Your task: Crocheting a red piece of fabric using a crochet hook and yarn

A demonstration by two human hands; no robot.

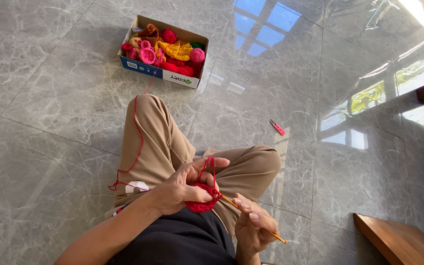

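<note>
Glossy grey marble floor tiles (50, 98) spread around my crossed legs. My left hand (185, 184) pinches a small round red crochet piece (201, 202), yarn looped over its fingers; my right hand (252, 223) is closed around a slim orange crochet hook (253, 222) at the piece's edge. The red yarn strand (136, 132) trails over my knee to an open cardboard box of colourful yarn (165, 51); I judge it could snag there and tighten stitches.

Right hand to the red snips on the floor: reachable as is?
Probably yes, but not freely. The floor between the right hand and the red snips is bare, yet they lie beyond the bent knee, and that hand holds the crochet hook.
</note>
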